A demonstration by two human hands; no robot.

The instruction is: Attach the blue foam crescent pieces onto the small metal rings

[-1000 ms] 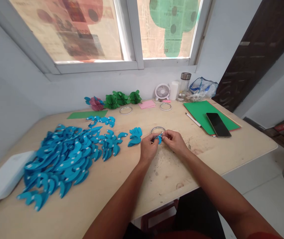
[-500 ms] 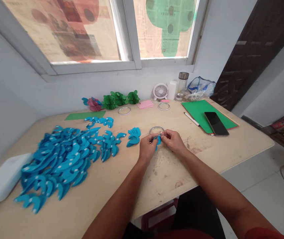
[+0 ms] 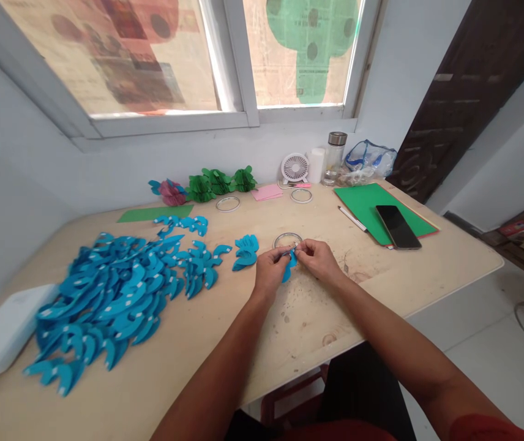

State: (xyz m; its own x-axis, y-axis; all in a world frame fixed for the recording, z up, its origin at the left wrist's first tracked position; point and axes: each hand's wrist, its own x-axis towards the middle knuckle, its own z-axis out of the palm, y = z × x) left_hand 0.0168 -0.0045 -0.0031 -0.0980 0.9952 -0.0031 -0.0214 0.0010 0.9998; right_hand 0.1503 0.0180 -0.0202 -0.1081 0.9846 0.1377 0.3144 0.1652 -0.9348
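Note:
A small blue paper piece (image 3: 291,262) hangs between my two hands above the table. My left hand (image 3: 270,269) pinches its left side, and my right hand (image 3: 316,257) is closed at its upper right edge. Just behind my fingers lies a tape ring (image 3: 288,237), partly covered by them. A small stack of blue folded pieces (image 3: 245,252) sits left of my left hand. Farther left spreads a large heap of blue curved paper pieces (image 3: 119,294) with white squares on them.
Along the wall stand green paper shapes (image 3: 218,182), a small fan (image 3: 295,167) and a glass bottle (image 3: 334,159). A phone (image 3: 398,226) rests on green sheets (image 3: 358,202) at right, beside a pen (image 3: 352,218). A white box (image 3: 9,327) is at far left.
The view has shifted slightly. Both hands keep their grip near the tape ring, and slightly more of the blue piece shows below my left fingers.

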